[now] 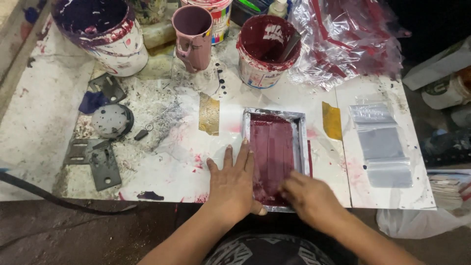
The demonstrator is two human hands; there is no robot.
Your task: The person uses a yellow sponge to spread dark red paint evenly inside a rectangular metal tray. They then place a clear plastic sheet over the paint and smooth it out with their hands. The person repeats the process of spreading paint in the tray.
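A small metal-framed printing screen (299, 142) coated in dark red ink lies flat on the paint-stained white table (39, 122). My left hand (233, 184) rests palm down with fingers spread on the table, against the frame's left edge, thumb at its near corner. My right hand (309, 196) sits over the frame's near right corner with the fingers curled down onto the inked surface; what they hold, if anything, is hidden.
A red-ink bucket (267, 51) with a scraper stands behind the frame, a pink mug (194, 37) and a purple-stained bucket (105, 34) to its left. Clear plastic bags (382, 145) lie at right, crumpled red-stained plastic (346, 39) at back right. Metal hinges (95, 162) and a round lid (112, 120) lie left.
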